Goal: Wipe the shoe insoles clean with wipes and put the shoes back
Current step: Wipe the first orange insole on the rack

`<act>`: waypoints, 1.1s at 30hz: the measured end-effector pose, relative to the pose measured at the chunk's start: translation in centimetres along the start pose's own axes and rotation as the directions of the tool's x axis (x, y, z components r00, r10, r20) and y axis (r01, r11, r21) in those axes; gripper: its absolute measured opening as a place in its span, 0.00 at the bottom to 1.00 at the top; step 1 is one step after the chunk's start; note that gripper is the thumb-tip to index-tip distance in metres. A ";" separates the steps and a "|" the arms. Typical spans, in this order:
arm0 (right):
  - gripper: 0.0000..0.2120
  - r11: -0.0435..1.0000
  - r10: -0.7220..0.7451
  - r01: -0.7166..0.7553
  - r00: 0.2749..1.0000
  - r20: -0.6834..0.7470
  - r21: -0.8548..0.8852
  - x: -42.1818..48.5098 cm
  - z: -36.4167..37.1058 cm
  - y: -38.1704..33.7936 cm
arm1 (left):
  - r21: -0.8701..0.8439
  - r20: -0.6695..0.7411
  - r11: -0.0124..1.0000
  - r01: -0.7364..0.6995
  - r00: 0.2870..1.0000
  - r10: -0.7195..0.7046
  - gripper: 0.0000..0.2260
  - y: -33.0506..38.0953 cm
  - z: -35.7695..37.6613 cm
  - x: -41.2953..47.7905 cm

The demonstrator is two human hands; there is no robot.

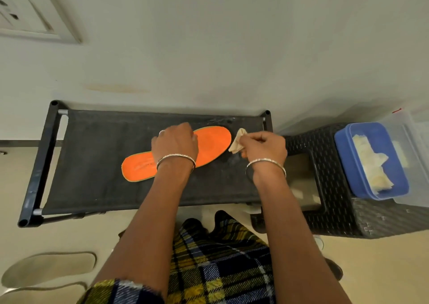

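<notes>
An orange insole [139, 167] lies slantwise on the black fabric top of a low rack [92, 146]. My left hand [175, 144] presses down on the insole's middle, and I cannot tell how its fingers lie. My right hand [264, 147] pinches a crumpled beige wipe [236, 141] just past the insole's wide right end, above the rack's surface. Two pale grey insoles [48, 269] lie on the floor at the lower left.
A dark woven-pattern stool [336, 211] stands right of the rack. On it sits a blue plastic box [343, 160] holding more wipes [371, 162]. A wall runs behind the rack, with a switch plate [25, 16] at upper left. My plaid clothing [218, 269] fills the bottom.
</notes>
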State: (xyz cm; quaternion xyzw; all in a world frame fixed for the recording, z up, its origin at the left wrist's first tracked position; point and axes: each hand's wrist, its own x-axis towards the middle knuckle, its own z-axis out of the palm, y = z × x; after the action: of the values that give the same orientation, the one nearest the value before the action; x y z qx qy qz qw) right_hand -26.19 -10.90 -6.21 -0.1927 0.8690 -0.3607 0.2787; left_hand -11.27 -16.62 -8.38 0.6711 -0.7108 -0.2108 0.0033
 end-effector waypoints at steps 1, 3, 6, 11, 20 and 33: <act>0.06 0.999 0.029 -0.029 1.000 0.002 0.035 -1.1 -0.4 0.4 | -0.008 -0.030 1.000 -0.021 0.999 0.021 0.10 0.0 0.3 0.3; 0.06 0.999 0.031 -0.032 0.999 0.044 0.029 -2.7 -0.5 1.0 | 0.011 -0.036 0.999 -0.047 0.998 0.047 0.11 -0.1 1.3 0.6; 0.07 0.999 -0.031 0.034 0.996 0.080 -0.035 -2.3 0.2 0.6 | 0.041 -0.013 0.999 -0.034 0.999 0.034 0.13 -0.2 2.9 0.5; 0.06 0.995 -0.068 0.075 0.992 0.105 -0.065 0.3 2.1 -1.1 | 0.013 -0.071 1.000 0.023 0.997 -0.022 0.13 -1.1 3.6 1.1; 0.04 0.994 -0.111 0.111 0.993 0.045 0.001 2.9 2.3 -1.3 | -0.264 0.056 0.953 0.151 0.988 -0.141 0.06 -1.2 1.4 2.1; 0.07 0.925 -0.068 0.135 0.978 -0.195 0.355 4.3 1.3 -1.5 | -0.900 0.408 0.028 0.435 0.863 -0.296 0.09 0.6 -1.9 -0.1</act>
State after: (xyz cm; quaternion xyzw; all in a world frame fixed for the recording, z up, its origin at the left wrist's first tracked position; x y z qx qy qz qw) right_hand -28.51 -14.90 -7.35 -0.1489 0.7969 -0.5460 0.2114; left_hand -11.28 -17.07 -6.42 0.6481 -0.1998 -0.6484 0.3457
